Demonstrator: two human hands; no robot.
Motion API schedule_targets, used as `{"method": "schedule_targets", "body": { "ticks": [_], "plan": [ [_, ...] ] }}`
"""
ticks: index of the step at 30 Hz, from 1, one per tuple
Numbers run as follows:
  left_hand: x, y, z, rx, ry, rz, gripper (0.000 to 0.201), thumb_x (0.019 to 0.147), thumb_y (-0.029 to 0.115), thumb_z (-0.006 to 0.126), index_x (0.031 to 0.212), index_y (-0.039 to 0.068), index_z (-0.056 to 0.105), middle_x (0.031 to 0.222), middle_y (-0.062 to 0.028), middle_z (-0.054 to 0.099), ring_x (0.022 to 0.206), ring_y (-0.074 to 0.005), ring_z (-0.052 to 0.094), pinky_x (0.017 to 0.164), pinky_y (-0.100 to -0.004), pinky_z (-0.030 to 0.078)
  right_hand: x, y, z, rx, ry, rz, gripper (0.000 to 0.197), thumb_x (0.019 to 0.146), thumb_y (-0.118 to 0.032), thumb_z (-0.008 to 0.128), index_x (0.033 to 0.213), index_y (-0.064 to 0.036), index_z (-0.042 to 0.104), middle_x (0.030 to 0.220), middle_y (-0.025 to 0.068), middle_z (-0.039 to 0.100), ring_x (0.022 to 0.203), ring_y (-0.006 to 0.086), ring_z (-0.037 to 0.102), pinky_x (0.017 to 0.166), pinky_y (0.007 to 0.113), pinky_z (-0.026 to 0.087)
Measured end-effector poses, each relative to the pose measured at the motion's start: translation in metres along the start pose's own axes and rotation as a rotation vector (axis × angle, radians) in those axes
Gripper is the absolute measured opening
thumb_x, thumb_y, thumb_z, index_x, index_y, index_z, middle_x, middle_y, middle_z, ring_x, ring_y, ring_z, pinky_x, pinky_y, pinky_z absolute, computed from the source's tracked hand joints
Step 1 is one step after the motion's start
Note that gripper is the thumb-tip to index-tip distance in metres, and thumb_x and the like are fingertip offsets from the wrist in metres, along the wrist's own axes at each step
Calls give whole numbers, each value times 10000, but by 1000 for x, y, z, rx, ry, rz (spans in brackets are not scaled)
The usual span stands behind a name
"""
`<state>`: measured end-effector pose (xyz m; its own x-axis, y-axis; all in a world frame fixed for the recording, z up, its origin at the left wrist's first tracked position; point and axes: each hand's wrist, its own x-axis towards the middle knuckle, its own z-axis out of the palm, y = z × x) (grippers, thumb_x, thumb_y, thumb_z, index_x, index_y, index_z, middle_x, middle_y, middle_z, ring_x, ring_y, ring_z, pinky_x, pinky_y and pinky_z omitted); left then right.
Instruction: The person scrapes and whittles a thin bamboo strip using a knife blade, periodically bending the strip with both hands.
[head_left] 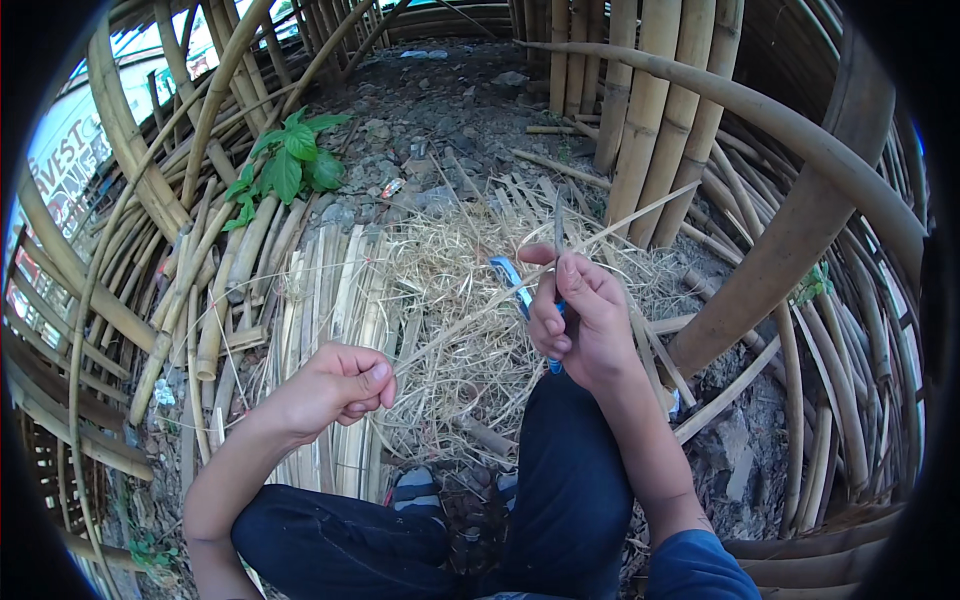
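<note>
My right hand [585,315] is closed around a knife, its narrow dark blade [558,222] pointing up. Bits of blue show below the fist, probably its handle. A pale bamboo strip [640,212] passes behind the fingers and against the blade, slanting from lower left to upper right. Its lower end runs toward my left hand [335,390], which is closed in a pinch beside my left knee. A blue and light-coloured piece [511,284] shows by the right fingers; whether it is a wrap or part of something else, I cannot tell. Beneath both hands lies a heap of bamboo shavings [440,260].
Split bamboo slats [340,290] lie left of the shavings. Thick upright bamboo poles [650,120] and a leaning pole [770,220] crowd the right. More bamboo poles [130,130] stand at the left, near a green leafy plant [290,165]. Rocky ground [430,110] stretches behind.
</note>
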<state>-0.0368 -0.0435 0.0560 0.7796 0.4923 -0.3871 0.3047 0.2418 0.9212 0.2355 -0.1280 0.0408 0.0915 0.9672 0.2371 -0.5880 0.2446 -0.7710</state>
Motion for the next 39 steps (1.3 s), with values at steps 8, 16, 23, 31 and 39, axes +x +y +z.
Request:
{"method": "schedule_targets", "body": {
  "ticks": [8,16,23,31,39],
  "plan": [
    [27,18,35,69,1,128,252,984,203,460,928,17,621,617,60,447,539,-21,376,465,-177,277,-1,16,7,-112,-16,-5,311,981,-305,464,995,0,522,587,38,506,415,68,390,399,204,317],
    [35,19,42,2,8,164,261,974,200,484,876,-14,598,598,31,436,495,-26,341,426,-184,239,-5,26,20,-342,-184,261,384,966,-208,502,1262,34,475,734,24,568,523,51,438,420,176,282],
    [33,23,47,-68,69,78,272,984,177,450,805,15,576,553,50,394,450,-23,293,408,-188,221,-7,21,24,-328,-257,281,403,958,-187,527,1271,55,448,750,4,561,542,35,430,469,184,336],
    [28,20,39,-142,-14,31,295,972,201,474,799,-20,565,537,27,381,428,-29,256,394,-197,176,-7,19,6,-331,-15,139,340,947,-171,549,1211,34,485,667,-31,482,532,26,416,448,186,311],
    [29,19,40,-129,-7,-14,297,980,195,456,776,3,554,540,40,371,431,-28,268,391,-201,186,-8,17,20,-388,-320,293,454,940,-193,560,1304,17,388,629,-17,508,504,47,428,454,199,320]
  ]
}}
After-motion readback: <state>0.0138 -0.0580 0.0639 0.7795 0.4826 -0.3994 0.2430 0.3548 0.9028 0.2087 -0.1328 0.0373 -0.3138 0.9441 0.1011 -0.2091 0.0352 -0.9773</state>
